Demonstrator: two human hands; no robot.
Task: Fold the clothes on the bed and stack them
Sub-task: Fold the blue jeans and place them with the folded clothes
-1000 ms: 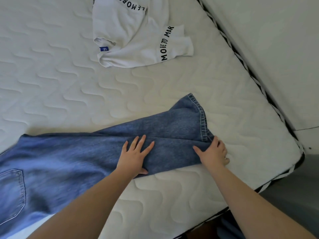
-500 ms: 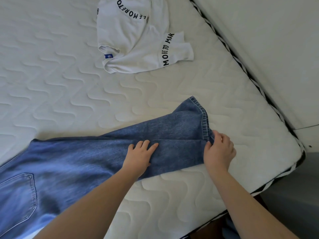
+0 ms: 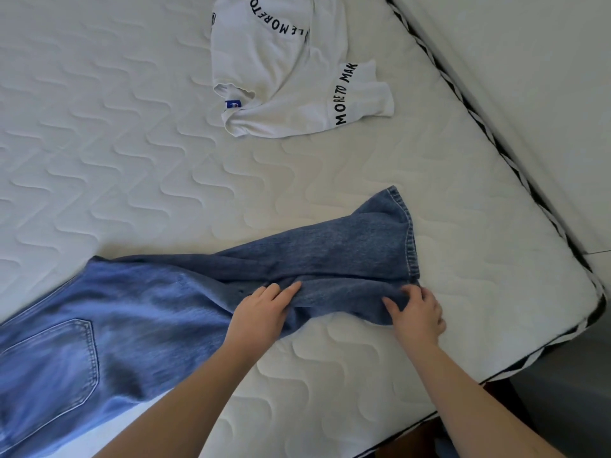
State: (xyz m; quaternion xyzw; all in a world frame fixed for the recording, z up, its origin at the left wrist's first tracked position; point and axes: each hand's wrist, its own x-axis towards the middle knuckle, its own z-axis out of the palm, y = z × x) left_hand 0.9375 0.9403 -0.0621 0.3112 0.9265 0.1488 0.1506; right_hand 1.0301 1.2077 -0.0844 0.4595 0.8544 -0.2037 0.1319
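I've got the blue denim jeans (image 3: 231, 292) lying across the near side of the white quilted mattress (image 3: 132, 160). My left hand (image 3: 261, 314) pinches a ridge of the upper leg and my right hand (image 3: 418, 314) grips the cloth near the hem, so both are grasping denim. My worry is that the two legs aren't lined up, so a lift now probably bakes in a crooked fold. A crumpled white t-shirt with black lettering (image 3: 291, 81) sits well apart further up the mattress, not in the way. The mattress corner is close on the right, so the hem could slide off.
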